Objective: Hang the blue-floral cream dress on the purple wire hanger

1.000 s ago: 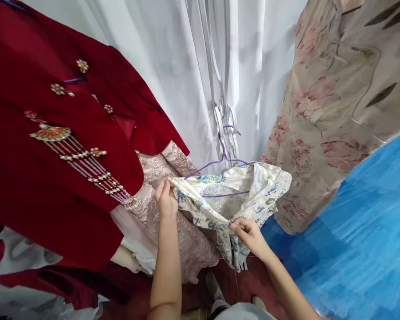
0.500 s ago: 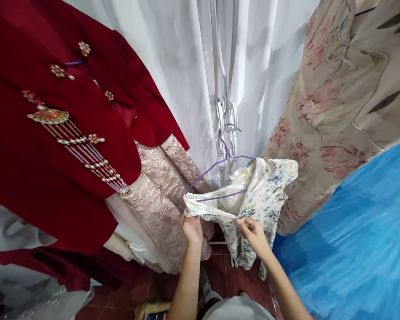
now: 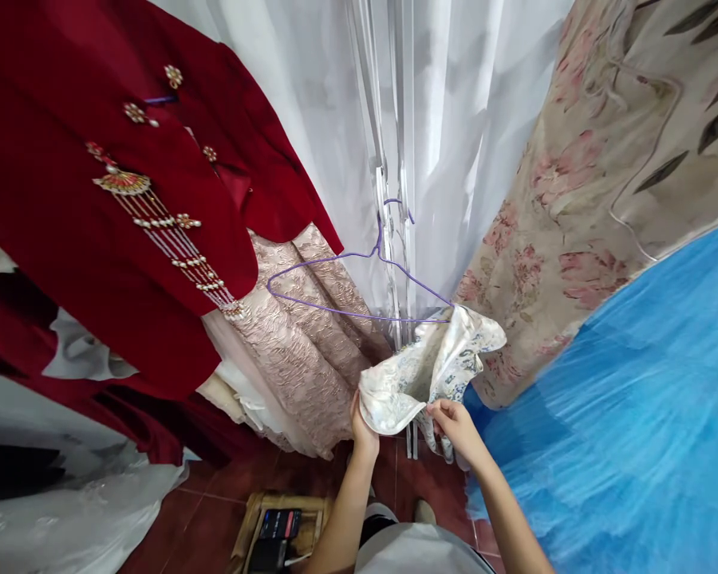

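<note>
1. The right hand [image 3: 447, 418] pinches the front neck edge of the floral garment [image 3: 388, 387] between thumb and fingertips.
2. The left hand [image 3: 364, 426] cups the garment's loose left shoulder from the outer side; fabric hides the fingers, so I cannot tell whether they pinch.
3. The garment lies between and above both grips, its neck opening spreading upward from the right-hand pinch.
4. The purple hanger [image 3: 376, 252] is above both grips, its long axis running left to right, dipping slightly rightward.
5. Its right end sits in the garment's other shoulder; its bare left end lies up and left of the left hand, the nearer one.
</note>
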`<state>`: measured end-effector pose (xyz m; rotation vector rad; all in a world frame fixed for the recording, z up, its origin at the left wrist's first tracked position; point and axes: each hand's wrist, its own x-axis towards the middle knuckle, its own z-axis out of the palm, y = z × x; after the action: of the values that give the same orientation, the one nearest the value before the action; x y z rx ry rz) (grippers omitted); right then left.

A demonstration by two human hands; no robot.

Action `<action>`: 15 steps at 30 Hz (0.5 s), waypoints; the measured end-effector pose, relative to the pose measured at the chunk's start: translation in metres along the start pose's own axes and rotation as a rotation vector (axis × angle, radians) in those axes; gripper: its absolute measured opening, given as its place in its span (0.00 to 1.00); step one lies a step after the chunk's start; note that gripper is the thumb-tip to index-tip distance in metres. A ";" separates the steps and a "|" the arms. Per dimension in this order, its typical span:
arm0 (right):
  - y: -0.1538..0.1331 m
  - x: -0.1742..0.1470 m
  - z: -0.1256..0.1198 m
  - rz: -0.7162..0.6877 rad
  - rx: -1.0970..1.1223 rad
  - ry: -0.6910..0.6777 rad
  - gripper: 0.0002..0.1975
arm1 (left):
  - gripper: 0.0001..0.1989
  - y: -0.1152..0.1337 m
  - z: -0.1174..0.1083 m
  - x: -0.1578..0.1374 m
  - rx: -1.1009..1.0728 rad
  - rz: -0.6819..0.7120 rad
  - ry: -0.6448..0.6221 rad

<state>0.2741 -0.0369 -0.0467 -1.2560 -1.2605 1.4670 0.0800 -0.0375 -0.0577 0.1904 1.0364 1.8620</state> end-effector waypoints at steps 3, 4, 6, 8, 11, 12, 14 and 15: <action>0.017 -0.009 -0.002 0.055 -0.107 0.007 0.21 | 0.19 0.008 0.009 -0.023 0.132 0.048 -0.196; 0.019 -0.013 -0.002 0.054 -0.129 0.009 0.20 | 0.21 0.010 0.013 -0.031 0.181 0.056 -0.257; 0.017 -0.023 -0.002 0.013 -0.134 -0.052 0.24 | 0.23 0.010 0.020 -0.047 0.299 0.068 -0.368; 0.009 -0.033 0.000 -0.024 -0.090 -0.247 0.29 | 0.22 0.007 0.025 -0.064 0.466 0.110 -0.497; -0.005 -0.046 0.005 -0.004 0.010 -0.512 0.26 | 0.19 0.008 0.032 -0.084 0.766 0.237 -0.736; -0.009 -0.049 0.008 0.016 0.042 -0.523 0.25 | 0.16 0.010 0.034 -0.087 0.841 0.271 -0.802; -0.013 -0.056 0.012 0.054 0.122 -0.457 0.22 | 0.10 0.017 0.037 -0.090 0.906 0.300 -0.866; -0.015 -0.060 0.013 0.073 0.170 -0.418 0.21 | 0.09 0.021 0.037 -0.089 0.902 0.291 -0.865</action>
<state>0.2714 -0.0945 -0.0220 -0.9186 -1.3291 1.9155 0.1325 -0.0916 0.0060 1.5797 1.1454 1.1689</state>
